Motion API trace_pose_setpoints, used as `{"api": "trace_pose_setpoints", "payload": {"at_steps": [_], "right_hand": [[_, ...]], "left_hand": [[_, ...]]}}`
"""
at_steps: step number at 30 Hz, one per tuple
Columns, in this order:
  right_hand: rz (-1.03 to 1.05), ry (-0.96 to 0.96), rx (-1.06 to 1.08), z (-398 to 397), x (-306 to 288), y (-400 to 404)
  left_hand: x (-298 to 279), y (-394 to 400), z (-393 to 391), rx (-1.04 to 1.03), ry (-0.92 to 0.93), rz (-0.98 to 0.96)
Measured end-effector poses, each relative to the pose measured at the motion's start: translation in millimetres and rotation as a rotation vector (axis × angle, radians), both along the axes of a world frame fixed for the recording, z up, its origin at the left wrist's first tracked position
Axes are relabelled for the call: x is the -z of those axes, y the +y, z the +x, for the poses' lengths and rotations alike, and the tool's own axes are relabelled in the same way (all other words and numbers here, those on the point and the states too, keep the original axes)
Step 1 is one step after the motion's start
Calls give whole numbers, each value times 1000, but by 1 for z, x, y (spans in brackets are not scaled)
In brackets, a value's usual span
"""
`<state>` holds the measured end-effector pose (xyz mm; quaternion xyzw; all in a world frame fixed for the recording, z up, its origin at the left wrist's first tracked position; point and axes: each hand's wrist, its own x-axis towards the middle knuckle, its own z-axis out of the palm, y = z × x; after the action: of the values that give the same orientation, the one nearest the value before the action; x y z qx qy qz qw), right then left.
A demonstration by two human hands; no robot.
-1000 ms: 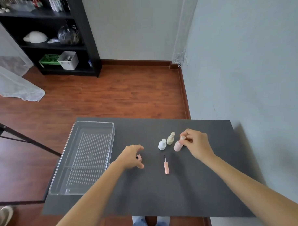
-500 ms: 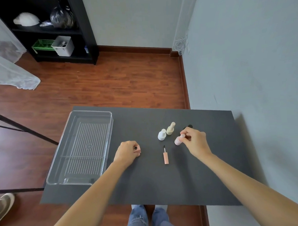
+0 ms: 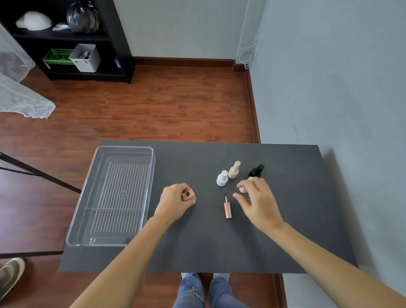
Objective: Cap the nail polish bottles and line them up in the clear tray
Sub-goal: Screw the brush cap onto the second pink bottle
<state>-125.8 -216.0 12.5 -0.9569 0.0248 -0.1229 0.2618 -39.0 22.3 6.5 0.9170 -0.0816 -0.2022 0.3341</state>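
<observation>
- Dark grey tabletop (image 3: 200, 246) fills the lower middle of the frame, set over reddish wood flooring (image 3: 150, 109) with a pale wall (image 3: 333, 80) along the right.
- Clear tray (image 3: 149, 169) lies on the table's left part, ribbed floor bare, nothing inside it.
- Black shelf unit (image 3: 122, 41) stands at upper left, holding a green basket (image 3: 59, 56) and a white bin (image 3: 86, 57).
- White lace curtain (image 3: 13, 98) hangs down the left edge.
- Capped bottles stand upright right of centre: a white bottle (image 3: 222, 178), a cream bottle (image 3: 234, 170) just beside it, and a black bottle (image 3: 256, 171) further right.
- Pale pink bottle (image 3: 242, 189) sits mostly hidden behind the right hand's fingers; whether they touch cannot be told.
- Peach cap with brush (image 3: 227, 207) lies flat on the table, brush pointing toward the top of the frame, between the two hands.
- Left hand (image 3: 175, 202) rests at centre, fingers curled and closed around an open peach bottle (image 3: 187, 195), its dark neck showing.
- Right hand (image 3: 259, 202) hovers palm down, fingers spread and blurred, thumb just beside the peach cap, holding nothing.
</observation>
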Motion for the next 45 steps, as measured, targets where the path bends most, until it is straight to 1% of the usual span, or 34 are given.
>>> {"api": "trace_pose_setpoints", "payload": {"at_steps": [2, 4, 5, 10, 16, 18, 22, 25, 29, 31, 34, 41, 43, 45], "right_hand": [[60, 202, 3, -7, 10, 12], [124, 400, 88, -9, 23, 21], [128, 455, 126, -8, 28, 24], [106, 544, 224, 0, 37, 35], [57, 605, 168, 3, 24, 34], [96, 596, 146, 1, 12, 34], [393, 515, 115, -2, -28, 32], [496, 339, 107, 7, -73, 22], [581, 142, 115, 27, -136, 7], [558, 32, 95, 37, -166, -1], [520, -104, 27, 51, -207, -8], [768, -273, -82, 80, -286, -14], [764, -324, -130, 83, -305, -13], [712, -354, -164, 86, -319, -13]], "left_hand": [[-3, -1, -1, 0, -10, -13], [-7, -2, -3, 3, -19, -19], [-9, -3, -3, 3, -21, -23], [-16, -7, -3, 16, -26, -54], [-28, -12, -1, 11, -7, -106], [-34, -13, 0, -7, 0, -140], [-53, -17, 6, -52, -18, -237], [-76, -21, 12, -55, -46, -318], [-114, -27, 21, -72, -89, -449], [-136, -32, 26, -57, -112, -519], [-170, -40, 34, -55, -159, -567], [-245, -58, 41, -4, -202, -767], [-259, -61, 42, 12, -254, -772], [-269, -64, 42, 12, -306, -744]]}}
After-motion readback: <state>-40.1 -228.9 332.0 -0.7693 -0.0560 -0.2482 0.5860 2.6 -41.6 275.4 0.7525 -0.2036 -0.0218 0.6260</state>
